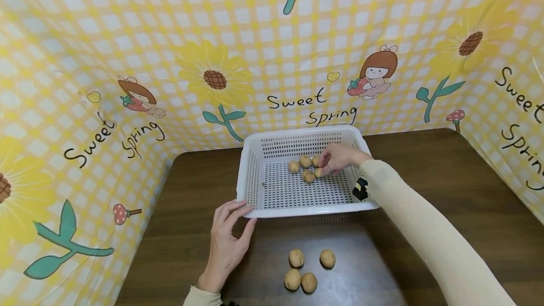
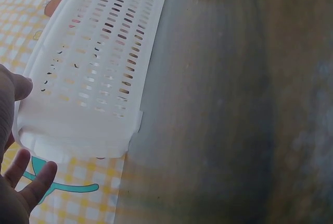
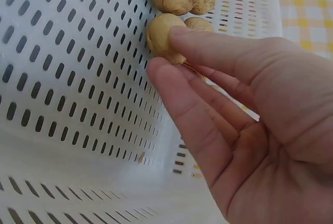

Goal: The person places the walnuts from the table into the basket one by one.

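Inside the white slotted plastic basket (image 1: pixel 293 211) my right hand (image 1: pixel 338 158) pinches a walnut (image 3: pixel 165 37). Its thumb lies on top of the shell and the index fingertip meets the lower edge, while the other fingers stay off it. Several more walnuts (image 1: pixel 305 160) sit close around it on the basket's slotted floor, some partly hidden by the hand. My left hand (image 1: pixel 227 235) rests at the basket's near left corner with fingers extended. In the left wrist view, its thumb (image 2: pixel 23 86) touches the rim and two fingers spread outside the wall.
Several loose walnuts (image 1: pixel 296 259) lie on the dark wooden table (image 1: pixel 191 230) in front of the basket. A yellow checked cloth (image 1: pixel 272 60) with printed flowers hangs behind and at both sides, close to the basket's far edge.
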A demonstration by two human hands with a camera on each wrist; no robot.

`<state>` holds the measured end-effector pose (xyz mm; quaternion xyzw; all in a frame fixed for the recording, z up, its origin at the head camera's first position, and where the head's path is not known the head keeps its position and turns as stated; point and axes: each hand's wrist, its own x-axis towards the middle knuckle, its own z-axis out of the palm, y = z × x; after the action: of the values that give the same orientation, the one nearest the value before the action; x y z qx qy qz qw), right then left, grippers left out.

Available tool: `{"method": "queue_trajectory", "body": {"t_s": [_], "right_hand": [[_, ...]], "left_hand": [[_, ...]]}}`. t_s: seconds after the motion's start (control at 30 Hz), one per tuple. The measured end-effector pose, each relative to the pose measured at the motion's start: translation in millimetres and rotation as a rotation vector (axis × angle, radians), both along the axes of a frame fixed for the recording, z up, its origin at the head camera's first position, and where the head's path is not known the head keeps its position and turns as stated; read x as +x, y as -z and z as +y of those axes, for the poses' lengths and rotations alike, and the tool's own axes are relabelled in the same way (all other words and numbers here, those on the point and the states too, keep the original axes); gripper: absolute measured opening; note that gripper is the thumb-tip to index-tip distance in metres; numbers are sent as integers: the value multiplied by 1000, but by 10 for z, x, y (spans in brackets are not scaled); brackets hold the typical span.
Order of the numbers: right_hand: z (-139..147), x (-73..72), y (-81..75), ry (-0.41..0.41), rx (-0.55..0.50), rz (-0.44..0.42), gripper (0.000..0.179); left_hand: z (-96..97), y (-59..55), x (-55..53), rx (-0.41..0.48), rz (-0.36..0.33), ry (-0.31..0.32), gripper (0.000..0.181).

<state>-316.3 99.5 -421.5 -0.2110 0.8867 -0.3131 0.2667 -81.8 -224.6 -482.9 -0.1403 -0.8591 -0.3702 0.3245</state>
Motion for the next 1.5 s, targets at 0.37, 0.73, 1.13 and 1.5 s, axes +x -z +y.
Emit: {"method": "queue_trajectory", "body": {"t_s": [0.37,0.73,1.13,1.5], "right_hand": [[95,27,-14,-29,0,-49,37],[166,225,-589,-84,-23,107,38],[100,812,-736,-182,-171,303,17],[103,1401,-486,-242,-291,383,12]], "left_hand": [[37,18,7,-8,-9,5,29],[16,33,8,-14,-13,1,30],[1,18,5,-6,-18,-8,30],[-2,7,-4,-8,11,-4,30]]}}
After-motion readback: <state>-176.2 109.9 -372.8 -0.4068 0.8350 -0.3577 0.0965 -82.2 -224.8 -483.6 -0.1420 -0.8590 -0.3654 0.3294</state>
